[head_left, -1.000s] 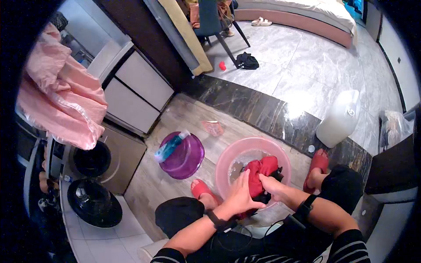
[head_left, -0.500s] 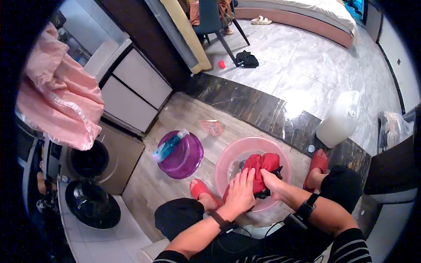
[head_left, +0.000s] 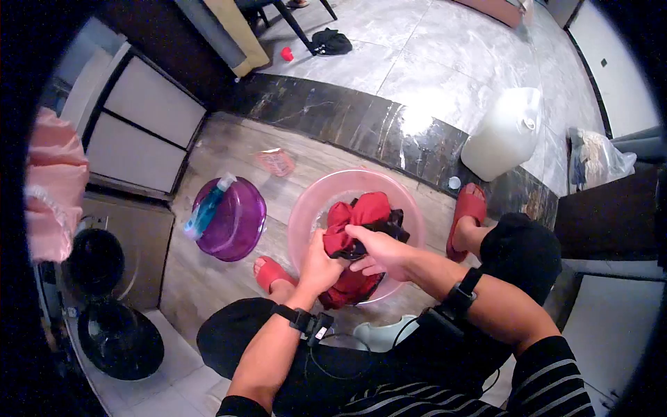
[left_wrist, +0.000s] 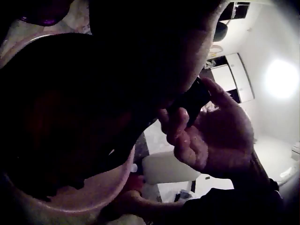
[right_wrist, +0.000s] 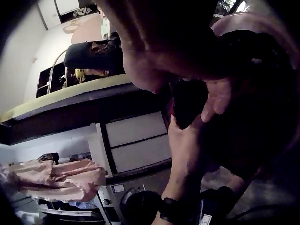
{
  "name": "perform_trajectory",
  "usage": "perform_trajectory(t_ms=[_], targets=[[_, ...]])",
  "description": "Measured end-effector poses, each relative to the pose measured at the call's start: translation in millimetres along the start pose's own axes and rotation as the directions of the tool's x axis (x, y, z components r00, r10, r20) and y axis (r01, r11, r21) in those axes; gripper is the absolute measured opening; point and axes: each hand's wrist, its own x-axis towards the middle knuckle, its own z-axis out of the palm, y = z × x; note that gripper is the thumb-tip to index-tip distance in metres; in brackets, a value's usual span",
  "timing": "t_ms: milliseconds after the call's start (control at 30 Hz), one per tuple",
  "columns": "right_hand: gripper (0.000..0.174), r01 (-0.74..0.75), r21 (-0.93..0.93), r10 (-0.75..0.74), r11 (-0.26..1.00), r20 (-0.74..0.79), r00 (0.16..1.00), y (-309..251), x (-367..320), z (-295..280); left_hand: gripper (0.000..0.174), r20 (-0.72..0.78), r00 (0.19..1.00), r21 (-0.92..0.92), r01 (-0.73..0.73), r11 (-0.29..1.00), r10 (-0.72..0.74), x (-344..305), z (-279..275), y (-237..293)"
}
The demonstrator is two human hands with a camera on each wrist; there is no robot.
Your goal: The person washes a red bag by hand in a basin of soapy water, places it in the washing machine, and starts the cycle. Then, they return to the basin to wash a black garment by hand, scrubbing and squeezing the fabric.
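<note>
A red and black garment (head_left: 371,206) is bunched over the pink basin (head_left: 301,201), with a lower red fold hanging at the basin's near rim. My left hand (head_left: 322,267) grips a red bulge of it from the left. Opposite, my right hand (head_left: 384,253) pinches the same cloth, thumb on top and fingers curled below. In the left wrist view the right hand (left_wrist: 220,136) shows its curled fingers and thumb around a dark piece of the cloth. The right wrist view is dark, with the left hand (right_wrist: 185,143) at the cloth's edge.
Left of the basin, a bottle of blue liquid (head_left: 206,212) lies across a purple basin (head_left: 246,226). A white jug (head_left: 501,135) stands on the dark stone sill at right. Red slippers (head_left: 470,214) flank the basin. A pink packet (head_left: 276,162) lies on the floor.
The left hand went from lying flat on the cloth to gripping it. The cloth is now gathered up between both hands. The head view has tilted down and shifted right.
</note>
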Motion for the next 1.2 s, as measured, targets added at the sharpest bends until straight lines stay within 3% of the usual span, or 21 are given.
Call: perform_trajectory(t_ms=[100,133,233,300,400,467,567,633,667,767,800,900,1000,1100,1200], targets=[[0.07,-0.004,-0.053,0.005,0.999,0.03,1.0,7.0,11.1,-4.8,0.041,-0.047,0.999,-0.109,0.005,0.994,-0.01,5.3,8.0,-17.0],[0.063,-0.016,-0.07,0.015,0.997,-0.007,1.0,5.0,13.2,-8.2,0.041,-0.06,0.998,-0.131,-0.011,0.991,0.003,7.2,8.0,-24.6],[0.068,0.159,-0.182,-0.171,0.97,-0.053,0.984,-3.1,6.4,-26.2,0.042,-0.086,0.995,-0.195,0.027,0.98,-0.045,8.8,-7.6,-14.0],[0.057,0.365,-0.242,-0.405,0.899,-0.144,0.903,3.6,43.3,-59.9,0.044,-0.076,0.994,-0.278,0.049,0.959,-0.073,9.0,-20.9,-4.4],[0.056,0.401,-0.327,-0.5,0.856,-0.33,0.801,0.7,57.6,-79.8,0.045,-0.047,0.994,-0.495,0.064,0.867,-0.1,2.2,-35.4,11.1],[0.057,0.372,-0.175,-0.411,0.911,-0.406,0.816,-12.8,37.9,-69.0,0.048,-0.016,0.996,-0.595,0.058,0.801,-0.084,-1.1,-42.8,16.4],[0.054,0.381,-0.181,-0.421,0.907,-0.328,0.846,-14.1,39.7,-70.7,0.051,0.018,0.999,-0.672,0.042,0.74,-0.041,-6.4,-50.5,19.9],[0.06,0.492,-0.095,-0.498,0.865,-0.263,0.826,-11.9,48.4,-72.2,0.053,0.015,1.0,-0.678,-0.009,0.735,0.026,-9.3,-53.6,22.0],[0.063,0.542,-0.048,-0.537,0.839,-0.232,0.811,-10.1,52.8,-71.7,0.053,0.0,1.0,-0.738,0.007,0.674,-0.01,-13.6,-52.1,23.3],[0.069,0.268,0.282,-0.283,0.921,0.015,0.959,-32.1,7.5,-39.0,0.051,0.035,0.999,-0.832,0.037,0.553,-0.014,-14.8,-51.3,22.4],[0.074,0.293,0.258,-0.291,0.92,-0.048,0.955,-29.1,12.8,-35.2,0.051,0.047,0.999,-0.86,0.047,0.508,-0.014,-15.5,-50.5,21.8],[0.075,0.223,0.339,-0.267,0.914,0.088,0.96,-20.9,14.7,-33.7,0.048,0.163,0.974,-0.82,0.221,0.529,-0.155,-19.0,-55.0,14.2],[0.074,0.228,0.283,-0.238,0.932,0.001,0.971,-19.1,8.9,-25.2,0.048,0.178,0.98,-0.879,0.201,0.432,-0.093,-13.9,-48.0,4.8],[0.072,0.18,0.379,-0.263,0.908,0.178,0.948,-20.6,-7.0,-20.4,0.047,0.208,0.973,-0.918,0.23,0.322,-0.103,-10.3,-35.2,-11.8],[0.067,0.216,0.35,-0.251,0.912,0.058,0.966,-15.9,-2.9,-14.9,0.044,0.288,0.952,-0.913,0.305,0.271,-0.101,-10.3,-30.8,-10.4]])
